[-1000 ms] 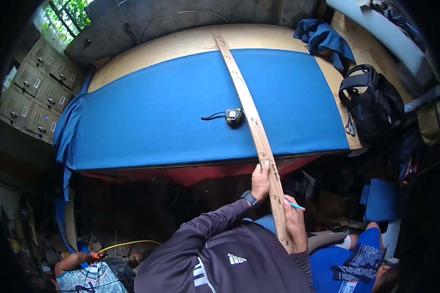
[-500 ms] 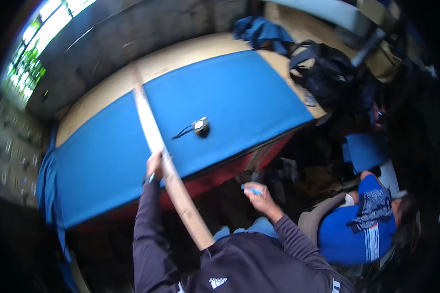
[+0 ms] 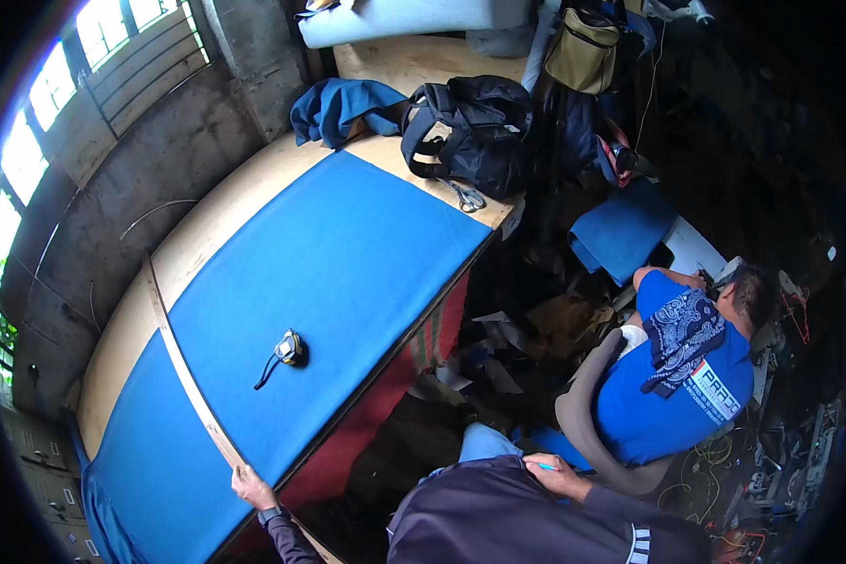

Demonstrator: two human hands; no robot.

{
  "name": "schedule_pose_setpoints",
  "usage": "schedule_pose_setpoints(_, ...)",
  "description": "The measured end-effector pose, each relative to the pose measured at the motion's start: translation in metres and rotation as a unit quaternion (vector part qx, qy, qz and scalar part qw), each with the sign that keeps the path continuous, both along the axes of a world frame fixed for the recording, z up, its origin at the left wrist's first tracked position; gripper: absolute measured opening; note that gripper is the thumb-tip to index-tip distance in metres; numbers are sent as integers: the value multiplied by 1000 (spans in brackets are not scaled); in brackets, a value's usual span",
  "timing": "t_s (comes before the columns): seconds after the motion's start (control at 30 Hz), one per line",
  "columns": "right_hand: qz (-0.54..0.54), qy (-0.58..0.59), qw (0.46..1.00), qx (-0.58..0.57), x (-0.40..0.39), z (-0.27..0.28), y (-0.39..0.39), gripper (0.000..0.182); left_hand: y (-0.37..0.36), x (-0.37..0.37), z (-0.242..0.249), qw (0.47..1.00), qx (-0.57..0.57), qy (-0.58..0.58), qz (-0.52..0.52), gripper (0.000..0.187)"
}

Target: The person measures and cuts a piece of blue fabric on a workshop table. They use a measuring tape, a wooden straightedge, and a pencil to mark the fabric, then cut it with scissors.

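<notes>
My left hand point(image 3: 252, 487) is closed round a long, narrow wooden strip point(image 3: 190, 383) near the front edge of the table. The strip lies across a blue cloth point(image 3: 348, 273) spread over the tabletop, its far end reaching onto bare wood by the wall. Close to my body, my right hand point(image 3: 559, 477) grips a small light-blue stick point(image 3: 544, 466), with most of it hidden by the fingers. A tape measure point(image 3: 292, 349) with a dark wrist strap rests on the cloth, right of the strip.
At the table's far right are a black backpack point(image 3: 484, 132), scissors point(image 3: 468, 197) and a crumpled blue cloth point(image 3: 334, 111). To my right a person in a blue shirt point(image 3: 667, 404) sits on a chair point(image 3: 583, 404). Cables and machine parts point(image 3: 771, 479) lie beyond.
The view has swung to the right. My left hand stays on the wooden strip, while my right hand, still holding the light-blue stick, has drawn in against my body.
</notes>
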State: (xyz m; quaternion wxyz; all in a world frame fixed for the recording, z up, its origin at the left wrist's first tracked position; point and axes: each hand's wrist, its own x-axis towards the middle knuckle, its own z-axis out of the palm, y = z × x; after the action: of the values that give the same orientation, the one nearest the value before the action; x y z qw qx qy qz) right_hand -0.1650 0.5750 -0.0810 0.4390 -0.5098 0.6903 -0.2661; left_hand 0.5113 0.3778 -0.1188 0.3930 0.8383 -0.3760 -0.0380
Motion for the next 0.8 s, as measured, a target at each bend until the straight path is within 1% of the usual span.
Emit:
schedule_pose_setpoints(0.03,-11,-3,1000,-4,0,-9,-10,30,-11,-20,-3,999,-38,2,-33,40)
schedule_pose_setpoints(0.1,-35,-12,999,-11,-1,-29,-38,29,-40,-86,7,993,-54,-39,-97,36)
schedule_pose_setpoints(0.13,-29,-10,999,25,-7,-41,-51,25,-56,-114,6,988,-60,-39,-137,36)
schedule_pose_setpoints(0.2,-8,-6,1000,12,-28,-98,-63,22,-84,-169,3,976,-68,-24,-206,37)
schedule_pose_setpoints(0.23,4,-3,1000,7,-36,-114,-65,21,-95,-196,4,970,-69,-10,-234,38)
schedule_pose_setpoints(0.27,-7,-5,998,-58,-39,-97,-74,20,-105,-220,6,964,-58,-15,-258,38)
schedule_pose_setpoints(0.37,-38,6,999,-2,-58,-49,-96,19,-129,-283,21,952,-25,-2,-304,40)
schedule_pose_setpoints(0.4,-38,1,999,35,-66,-30,-104,17,-135,-300,26,949,-16,2,-315,39)
schedule_pose_setpoints(0.5,-18,70,996,58,-83,-33,-106,17,-156,-326,20,937,-5,13,-348,36)
schedule_pose_setpoints(0.53,-32,58,996,53,-87,-42,-106,12,-161,-332,20,936,0,17,-352,35)
schedule_pose_setpoints(0.63,42,129,986,93,-102,-77,-110,12,-177,-349,15,934,19,18,-355,33)
schedule_pose_setpoints(0.67,40,135,985,101,-102,-75,-118,11,-185,-353,14,934,27,15,-357,33)
schedule_pose_setpoints(0.7,2,129,985,117,-102,-75,-127,11,-196,-358,10,933,14,15,-360,32)
schedule_pose_setpoints(0.77,-79,34,988,126,-106,-94,-148,11,-217,-370,13,929,5,15,-370,31)
schedule_pose_setpoints(0.8,-48,32,995,79,-112,-99,-159,12,-230,-376,15,925,-7,-4,-379,30)
